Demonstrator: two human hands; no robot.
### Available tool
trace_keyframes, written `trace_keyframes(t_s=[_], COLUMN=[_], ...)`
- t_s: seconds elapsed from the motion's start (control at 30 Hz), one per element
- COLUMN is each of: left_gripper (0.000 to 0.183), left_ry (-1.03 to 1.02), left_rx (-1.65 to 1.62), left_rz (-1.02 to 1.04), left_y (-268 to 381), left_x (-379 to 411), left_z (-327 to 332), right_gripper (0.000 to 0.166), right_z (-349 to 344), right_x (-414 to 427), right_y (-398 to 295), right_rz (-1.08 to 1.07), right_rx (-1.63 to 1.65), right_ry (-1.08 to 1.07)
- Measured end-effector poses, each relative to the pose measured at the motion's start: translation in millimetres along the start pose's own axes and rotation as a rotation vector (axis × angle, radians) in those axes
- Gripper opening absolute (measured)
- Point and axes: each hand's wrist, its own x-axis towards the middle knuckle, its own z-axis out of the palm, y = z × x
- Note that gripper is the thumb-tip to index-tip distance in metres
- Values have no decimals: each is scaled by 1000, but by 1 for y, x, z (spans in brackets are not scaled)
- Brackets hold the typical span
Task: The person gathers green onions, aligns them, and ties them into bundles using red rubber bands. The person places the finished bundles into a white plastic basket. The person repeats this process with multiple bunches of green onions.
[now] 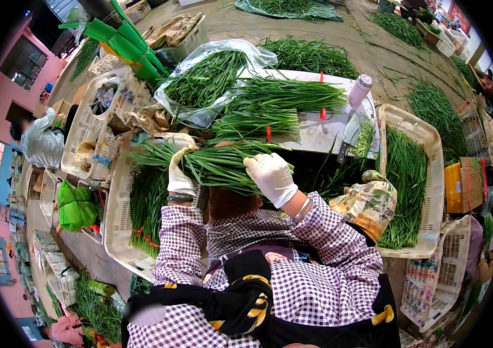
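Note:
Both my hands wear white gloves and hold one loose bunch of garlic chives [224,167] above my lap. My left hand [181,174] grips the bunch towards its leafy left end. On the right, my right hand [272,178] is closed around the other end, hiding most of the stem ends. Just beyond lies a shorter bundle [255,124] with a red tie, and behind it a longer chive bundle [290,95] on a white board [316,130]. A cleaver [351,130] rests at the board's right, beside trimmed stem pieces [364,138] and a pink bottle [359,91].
Plastic crates with chives flank me, one at left [113,230] and one at right [433,174]. A clear plastic bag [177,82] of chives stands beyond the board. A printed cloth bundle [366,204] lies near my right elbow. Another person [44,139] sits at far left.

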Motion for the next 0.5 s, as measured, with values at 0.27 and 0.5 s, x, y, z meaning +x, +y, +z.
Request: trace_keyframes(t_s=[0.27, 0.5], left_gripper=[26, 28], left_ry=[47, -18], left_rx=[-16, -70], left_rz=[27, -23], left_y=[2, 1], left_x=[-1, 15], left_z=[-10, -27], right_gripper=[10, 7], right_z=[-97, -141], right_x=[-25, -79], right_y=[77, 107], right_rz=[337, 466], right_rx=[283, -41], right_ry=[-325, -509])
